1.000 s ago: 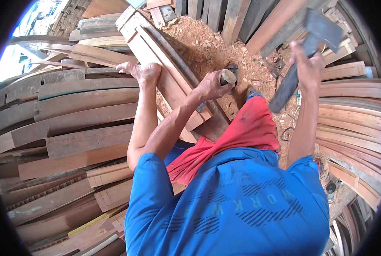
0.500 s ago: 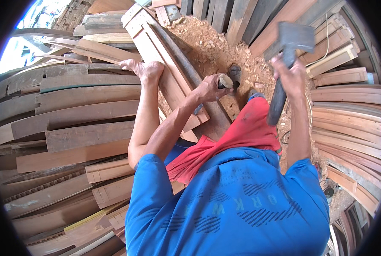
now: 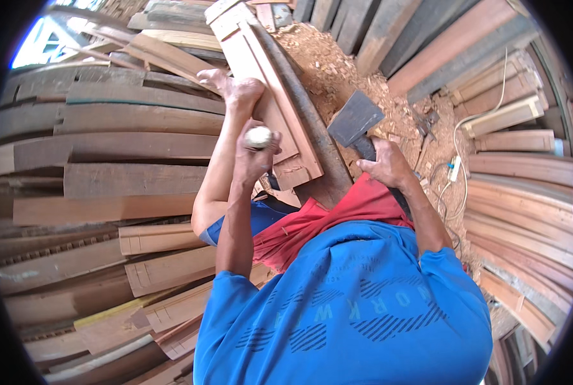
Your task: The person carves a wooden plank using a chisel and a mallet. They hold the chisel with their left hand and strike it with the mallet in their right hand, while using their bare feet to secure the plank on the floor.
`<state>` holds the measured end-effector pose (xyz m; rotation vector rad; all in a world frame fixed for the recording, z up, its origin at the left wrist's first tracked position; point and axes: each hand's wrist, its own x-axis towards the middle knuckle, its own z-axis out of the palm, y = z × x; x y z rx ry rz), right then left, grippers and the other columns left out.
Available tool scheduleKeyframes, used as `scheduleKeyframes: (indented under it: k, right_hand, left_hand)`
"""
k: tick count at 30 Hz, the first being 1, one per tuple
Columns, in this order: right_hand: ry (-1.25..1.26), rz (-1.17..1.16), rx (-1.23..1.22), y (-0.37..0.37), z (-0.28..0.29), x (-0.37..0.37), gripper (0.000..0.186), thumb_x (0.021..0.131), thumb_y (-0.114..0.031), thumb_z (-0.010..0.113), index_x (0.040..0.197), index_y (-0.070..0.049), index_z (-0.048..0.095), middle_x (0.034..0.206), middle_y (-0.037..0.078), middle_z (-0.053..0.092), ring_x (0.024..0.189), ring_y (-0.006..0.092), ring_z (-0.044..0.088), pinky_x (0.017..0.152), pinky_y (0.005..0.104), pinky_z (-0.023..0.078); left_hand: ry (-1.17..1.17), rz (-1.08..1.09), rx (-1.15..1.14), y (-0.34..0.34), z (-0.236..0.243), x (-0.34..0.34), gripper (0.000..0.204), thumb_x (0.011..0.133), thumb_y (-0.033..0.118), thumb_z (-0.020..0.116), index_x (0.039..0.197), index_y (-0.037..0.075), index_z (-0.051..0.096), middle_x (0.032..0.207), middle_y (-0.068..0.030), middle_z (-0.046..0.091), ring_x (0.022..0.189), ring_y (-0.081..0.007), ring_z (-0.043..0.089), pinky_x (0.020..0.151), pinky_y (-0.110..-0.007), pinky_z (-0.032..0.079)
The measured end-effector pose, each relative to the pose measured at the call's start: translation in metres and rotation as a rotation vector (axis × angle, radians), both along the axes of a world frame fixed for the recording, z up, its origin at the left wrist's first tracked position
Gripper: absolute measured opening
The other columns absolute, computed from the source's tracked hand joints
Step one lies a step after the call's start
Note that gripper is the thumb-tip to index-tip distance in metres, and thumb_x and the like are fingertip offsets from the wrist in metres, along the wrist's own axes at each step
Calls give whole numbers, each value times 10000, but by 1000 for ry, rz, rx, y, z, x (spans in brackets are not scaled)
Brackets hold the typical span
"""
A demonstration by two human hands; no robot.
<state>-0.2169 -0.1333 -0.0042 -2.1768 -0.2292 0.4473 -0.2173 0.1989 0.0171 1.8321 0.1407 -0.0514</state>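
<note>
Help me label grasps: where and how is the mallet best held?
Probably by the mallet handle, below the blocky head, from the right: it is slimmer than the head and slants toward the person's right, where the right hand wraps it.

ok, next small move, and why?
I'd probably ease the left hand rightward, toward the marks on the plank: its round-ended tool is by the plank's left edge, off those marks, and the right hand holds the broad-headed tool.
</note>
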Motion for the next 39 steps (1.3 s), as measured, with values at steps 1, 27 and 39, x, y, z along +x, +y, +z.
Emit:
scheduleKeyframes:
  k: [1,27,39]
  right_hand:
    - [-20,-8,13,4,11,7,392,754,-240,782,994,32,635,829,196,655,773,300,646,764,413,522]
    - [-569,-186,91,160,207,174,231,939,-255,712,867,-36,727,792,70,714,671,131,676,657,317,571]
    - [-314,301,50,179,156,215,280,906,-212,733,1040,23,663,814,92,695,602,144,642,551,302,537]
  left_hand:
    - [-76,98,-127,5,15,-4,199,973,116,724,1021,64,537,723,-16,642,621,-92,643,539,-236,511]
    - [-192,309,-24,9,-72,70,148,967,160,711,895,61,627,715,46,601,603,-57,554,536,-259,450]
    - [-14,250,-155,7,-73,86,192,929,115,698,777,31,617,650,39,552,616,-74,492,554,-308,417]
